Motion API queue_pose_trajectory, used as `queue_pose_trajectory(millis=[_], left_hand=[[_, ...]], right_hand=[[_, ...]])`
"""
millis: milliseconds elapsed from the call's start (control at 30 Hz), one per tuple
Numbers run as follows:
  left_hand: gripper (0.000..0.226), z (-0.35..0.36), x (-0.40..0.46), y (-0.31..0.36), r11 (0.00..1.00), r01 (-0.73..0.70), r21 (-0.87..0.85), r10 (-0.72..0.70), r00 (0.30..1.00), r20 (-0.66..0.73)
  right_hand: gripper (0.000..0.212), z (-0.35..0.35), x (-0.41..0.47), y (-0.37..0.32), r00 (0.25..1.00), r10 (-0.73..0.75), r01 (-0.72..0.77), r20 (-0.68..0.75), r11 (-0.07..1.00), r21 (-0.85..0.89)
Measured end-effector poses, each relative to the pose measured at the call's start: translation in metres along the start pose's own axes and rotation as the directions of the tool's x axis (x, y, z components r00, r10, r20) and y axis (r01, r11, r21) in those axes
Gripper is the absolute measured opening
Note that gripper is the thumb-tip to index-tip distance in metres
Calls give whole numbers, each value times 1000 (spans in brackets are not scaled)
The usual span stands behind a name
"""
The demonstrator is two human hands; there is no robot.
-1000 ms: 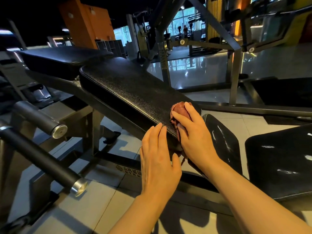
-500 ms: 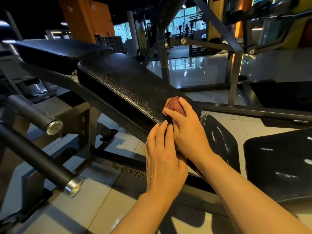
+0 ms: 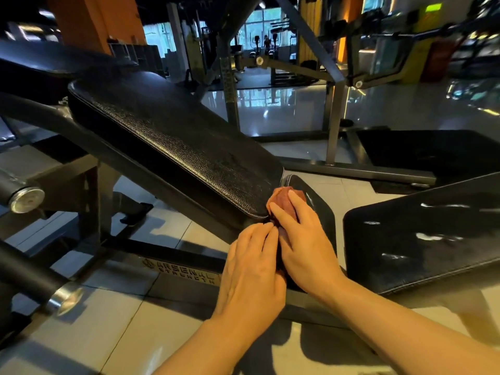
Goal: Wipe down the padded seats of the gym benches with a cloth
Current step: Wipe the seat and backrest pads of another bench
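You stand in a dim gym on glossy pale floor tiles (image 3: 173,234), with machines and bright windows blurred beyond the slanted bench (image 3: 173,136), whose black pad is pebbled and round-cornered. Your right hand (image 3: 303,239) pins the bunched reddish cloth (image 3: 281,197) against the pad's lower corner, fingers curled over it. Your left hand (image 3: 251,269) lies flat alongside, fingers straight, hiding the cloth's lower end.
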State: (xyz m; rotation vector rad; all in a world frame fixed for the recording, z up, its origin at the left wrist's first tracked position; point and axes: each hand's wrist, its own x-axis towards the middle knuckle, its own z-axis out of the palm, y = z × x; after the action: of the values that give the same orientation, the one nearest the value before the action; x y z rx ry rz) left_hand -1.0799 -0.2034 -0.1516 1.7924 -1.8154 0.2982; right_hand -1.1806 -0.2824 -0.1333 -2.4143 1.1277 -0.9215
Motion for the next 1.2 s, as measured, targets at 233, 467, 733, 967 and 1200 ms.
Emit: queue_pose_trajectory(millis=[233, 467, 733, 967, 1200], left_hand=[[76, 4, 1, 2, 1000, -11, -20, 12, 997, 71], [80, 10, 5, 8, 999, -31, -34, 34, 996, 82], [77, 11, 9, 15, 999, -32, 35, 27, 991, 130], [75, 12, 11, 14, 999, -33, 36, 28, 991, 131], [70, 12, 18, 18, 998, -38, 59, 31, 992, 121]], right_hand=[[42, 10, 16, 23, 975, 200, -178, -99, 964, 198], [46, 2, -4, 23, 997, 61, -59, -40, 997, 57], [46, -10, 21, 51, 966, 259, -259, 3, 966, 28], [57, -16, 25, 50, 997, 25, -28, 74, 999, 33], [53, -21, 28, 52, 979, 204, -206, 27, 976, 75]])
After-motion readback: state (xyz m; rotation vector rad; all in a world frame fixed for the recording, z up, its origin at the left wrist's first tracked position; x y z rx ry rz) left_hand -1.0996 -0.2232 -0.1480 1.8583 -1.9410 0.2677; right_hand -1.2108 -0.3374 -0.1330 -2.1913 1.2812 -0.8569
